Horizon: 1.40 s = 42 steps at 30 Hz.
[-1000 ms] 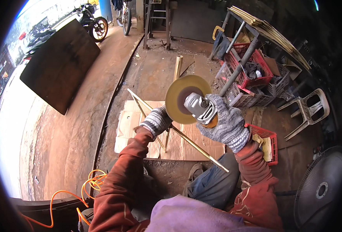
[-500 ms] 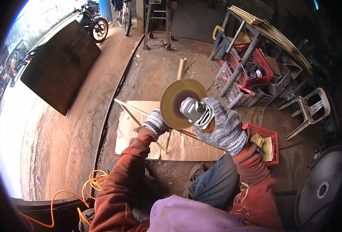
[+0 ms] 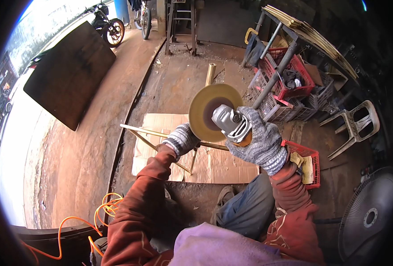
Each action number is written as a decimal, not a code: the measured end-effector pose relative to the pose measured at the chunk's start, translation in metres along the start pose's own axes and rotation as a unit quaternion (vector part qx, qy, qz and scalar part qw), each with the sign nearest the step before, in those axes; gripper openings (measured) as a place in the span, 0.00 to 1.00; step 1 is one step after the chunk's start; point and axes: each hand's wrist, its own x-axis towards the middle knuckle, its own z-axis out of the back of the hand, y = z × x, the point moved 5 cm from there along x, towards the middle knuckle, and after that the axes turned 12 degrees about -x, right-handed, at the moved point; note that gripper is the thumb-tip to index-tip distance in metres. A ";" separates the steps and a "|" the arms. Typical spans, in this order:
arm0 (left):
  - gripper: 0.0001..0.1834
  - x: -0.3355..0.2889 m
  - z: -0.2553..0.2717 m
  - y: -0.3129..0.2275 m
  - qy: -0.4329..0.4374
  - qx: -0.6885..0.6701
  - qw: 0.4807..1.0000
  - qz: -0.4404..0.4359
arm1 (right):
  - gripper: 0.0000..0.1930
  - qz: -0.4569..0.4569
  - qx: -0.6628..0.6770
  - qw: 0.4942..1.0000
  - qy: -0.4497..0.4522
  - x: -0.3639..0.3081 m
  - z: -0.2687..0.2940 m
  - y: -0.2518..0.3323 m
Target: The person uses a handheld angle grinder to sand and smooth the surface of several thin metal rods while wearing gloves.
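My right hand [image 3: 264, 144], in a grey and white knitted glove, is closed around the body of a silver-headed angle grinder [image 3: 228, 120]. Its wide yellowish disc [image 3: 201, 106] looks smeared, as if spinning, and hides part of what lies beneath. To the left, my gloved left hand [image 3: 181, 139] wraps round a frame of thin gold-coloured metal tubes [image 3: 147, 132], close to the disc's lower left rim. A thicker gold tube [image 3: 210, 73] sticks out beyond the disc's far side. Whether the disc touches any tube cannot be made out.
Flattened cardboard [image 3: 232, 170] lies below the frame. At right are a red crate [image 3: 311, 166] with yellowish pieces, a plastic chair [image 3: 354, 126] and a fan [image 3: 369, 217]. Stacked crates [image 3: 289, 73] stand by a metal rack farther back. An orange hose [image 3: 70, 218] curls at lower left.
The grinder and my right hand have shifted slightly right and away from me. The frame has turned a little, its left end moving left and nearer to me.
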 end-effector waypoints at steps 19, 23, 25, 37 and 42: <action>0.11 -0.007 -0.007 -0.006 -0.071 -0.236 0.963 0.111 | 0.40 0.005 -0.012 1.000 -0.027 0.013 0.017 -0.001; 0.10 0.006 -0.008 0.003 -0.065 -0.085 0.994 0.026 | 0.40 0.011 -0.010 1.000 -0.021 0.007 0.010 0.000; 0.09 0.007 -0.009 0.010 -0.035 0.113 0.992 -0.036 | 0.41 0.003 -0.003 1.000 0.007 0.001 0.001 0.005; 0.09 -0.008 -0.006 -0.013 -0.079 -0.205 0.971 0.095 | 0.39 0.000 -0.008 0.999 -0.039 0.012 0.015 -0.007; 0.17 0.007 -0.008 0.010 -0.029 0.045 0.999 -0.008 | 0.42 -0.021 -0.006 0.999 0.028 0.001 0.004 0.005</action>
